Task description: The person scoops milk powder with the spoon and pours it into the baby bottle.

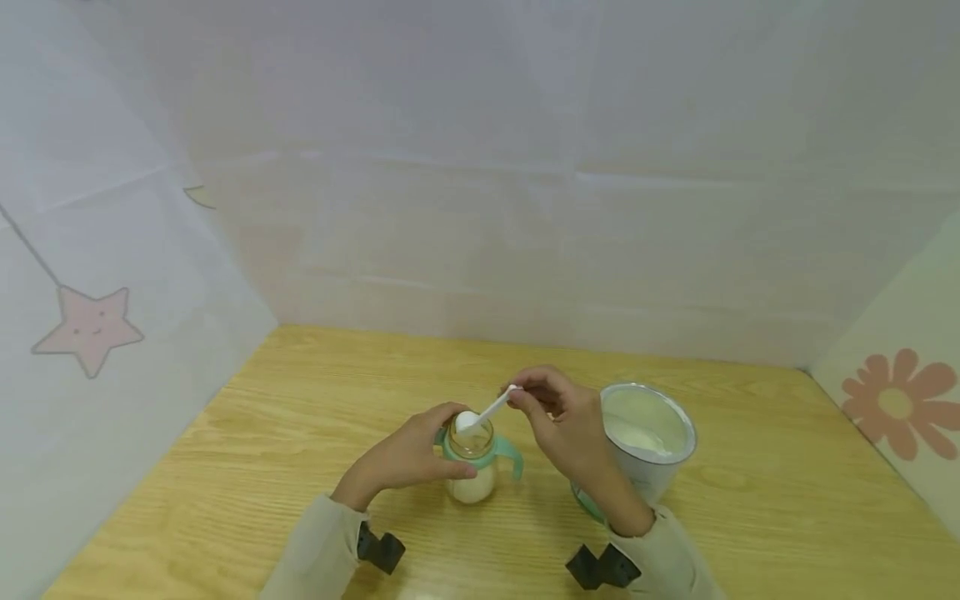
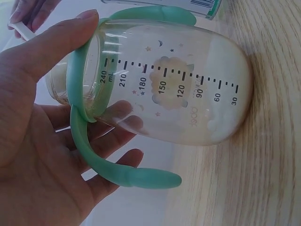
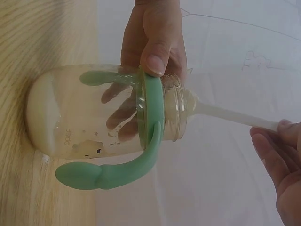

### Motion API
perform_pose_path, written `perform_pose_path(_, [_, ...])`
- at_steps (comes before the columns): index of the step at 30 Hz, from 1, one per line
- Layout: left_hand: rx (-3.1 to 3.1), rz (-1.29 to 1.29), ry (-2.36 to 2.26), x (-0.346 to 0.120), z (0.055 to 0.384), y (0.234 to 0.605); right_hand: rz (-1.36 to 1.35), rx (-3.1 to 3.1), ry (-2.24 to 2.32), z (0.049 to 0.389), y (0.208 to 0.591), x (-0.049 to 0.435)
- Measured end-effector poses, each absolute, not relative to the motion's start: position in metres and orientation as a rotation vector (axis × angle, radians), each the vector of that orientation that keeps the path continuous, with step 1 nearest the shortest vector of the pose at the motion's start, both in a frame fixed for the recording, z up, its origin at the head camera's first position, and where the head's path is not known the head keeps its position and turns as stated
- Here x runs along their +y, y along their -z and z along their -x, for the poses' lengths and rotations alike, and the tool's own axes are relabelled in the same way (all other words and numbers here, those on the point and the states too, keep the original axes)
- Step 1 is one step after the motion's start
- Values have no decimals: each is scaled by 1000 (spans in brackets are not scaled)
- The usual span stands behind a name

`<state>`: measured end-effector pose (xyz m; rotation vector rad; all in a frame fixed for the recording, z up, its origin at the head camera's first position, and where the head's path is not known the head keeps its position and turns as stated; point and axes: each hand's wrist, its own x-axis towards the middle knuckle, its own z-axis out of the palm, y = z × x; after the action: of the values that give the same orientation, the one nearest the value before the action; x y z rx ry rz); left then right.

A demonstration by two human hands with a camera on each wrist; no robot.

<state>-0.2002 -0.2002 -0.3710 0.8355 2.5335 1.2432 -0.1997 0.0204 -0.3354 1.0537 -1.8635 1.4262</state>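
Observation:
A clear baby bottle (image 2: 155,89) with a green two-handled collar (image 3: 153,106) stands uncapped on the table, pale powder settled at its bottom. My left hand (image 1: 405,454) grips it around the collar, thumb on the near side and fingers behind. Between thumb and fingers, my right hand (image 1: 562,421) pinches the end of a long-handled white scoop (image 1: 491,410). The scoop's bowl is tipped at the bottle's open mouth (image 3: 181,110). Right beside my right forearm is an open formula can (image 1: 648,425) with pale powder inside.
The wooden table (image 1: 360,367) runs back to a white cloth wall (image 1: 465,250). Cloth sides with a printed pink star (image 1: 88,329) and a red flower (image 1: 900,402) close off left and right. Dark wrist mounts (image 1: 603,568) sit at both cuffs.

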Motion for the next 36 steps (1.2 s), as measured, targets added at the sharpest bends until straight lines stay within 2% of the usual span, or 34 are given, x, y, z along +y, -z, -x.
perform_pose_path(36, [2506, -793, -1282, -201, 199, 371, -1416, -1752, -1134, 198, 332, 26])
